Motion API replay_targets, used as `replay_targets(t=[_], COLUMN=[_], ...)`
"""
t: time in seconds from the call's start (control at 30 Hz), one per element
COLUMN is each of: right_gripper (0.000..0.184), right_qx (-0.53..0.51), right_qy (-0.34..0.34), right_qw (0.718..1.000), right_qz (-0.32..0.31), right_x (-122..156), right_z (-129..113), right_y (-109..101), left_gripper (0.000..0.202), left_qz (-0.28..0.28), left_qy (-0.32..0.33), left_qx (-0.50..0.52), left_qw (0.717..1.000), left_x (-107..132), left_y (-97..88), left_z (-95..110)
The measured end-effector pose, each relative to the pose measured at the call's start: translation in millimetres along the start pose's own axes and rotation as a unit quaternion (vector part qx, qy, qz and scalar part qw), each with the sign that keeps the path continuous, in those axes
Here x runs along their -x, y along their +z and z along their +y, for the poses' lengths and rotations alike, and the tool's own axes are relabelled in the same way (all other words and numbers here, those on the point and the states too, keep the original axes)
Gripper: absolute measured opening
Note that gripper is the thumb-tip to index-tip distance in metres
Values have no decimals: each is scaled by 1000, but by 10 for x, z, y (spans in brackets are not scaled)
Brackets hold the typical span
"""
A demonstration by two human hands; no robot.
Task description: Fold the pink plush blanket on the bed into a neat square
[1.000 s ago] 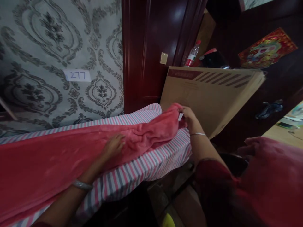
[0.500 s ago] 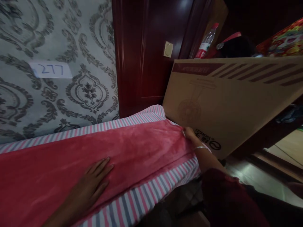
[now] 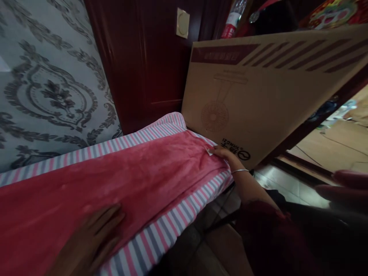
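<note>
At the right end of the plush pink blanket [image 3: 138,168], your right hand [image 3: 223,153] touches a white tag [image 3: 209,151]; whether it pinches cloth, I cannot tell. Your left hand [image 3: 96,230] rests flat, fingers extended, on the blanket, which lies over a striped sheet [image 3: 159,239] beside a cardboard box [image 3: 264,96].

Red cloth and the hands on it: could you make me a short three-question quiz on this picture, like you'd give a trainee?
1. True or false: the red cloth lies on top of the striped sheet.
2. Which is nearer the white tag? A) left hand B) right hand
3. Fill in: above the upper edge of the cardboard box shows a plastic ____.

Key: 1. True. 2. B, right hand. 3. Bottle.
</note>
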State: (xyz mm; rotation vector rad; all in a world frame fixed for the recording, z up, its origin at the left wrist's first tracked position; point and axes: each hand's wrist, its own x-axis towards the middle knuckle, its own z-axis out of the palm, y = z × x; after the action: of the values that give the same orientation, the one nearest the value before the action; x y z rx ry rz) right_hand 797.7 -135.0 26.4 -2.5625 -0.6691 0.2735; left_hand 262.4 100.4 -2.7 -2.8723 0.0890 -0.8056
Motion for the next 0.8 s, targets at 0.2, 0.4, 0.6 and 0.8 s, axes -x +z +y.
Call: replay_targets(t=[0.2, 0.4, 0.6, 0.8], right_gripper=[51, 31, 27, 22], right_qx=[25, 34, 32, 42], right_qy=[-18, -24, -70, -41], right_qw=[999, 997, 991, 990], right_qz=[10, 62, 106, 131], right_x=[226, 470, 509, 499], right_z=[52, 235, 307, 466], right_y=[-44, 67, 124, 161], left_gripper=[37, 43, 43, 29], left_qz=[44, 14, 35, 45], left_qy=[33, 12, 12, -4], left_qx=[-32, -15, -39, 17], left_qw=[998, 1000, 999, 999], left_x=[-170, -137, -169, -203], left_y=[146, 222, 259, 172], left_z=[264, 242, 275, 325])
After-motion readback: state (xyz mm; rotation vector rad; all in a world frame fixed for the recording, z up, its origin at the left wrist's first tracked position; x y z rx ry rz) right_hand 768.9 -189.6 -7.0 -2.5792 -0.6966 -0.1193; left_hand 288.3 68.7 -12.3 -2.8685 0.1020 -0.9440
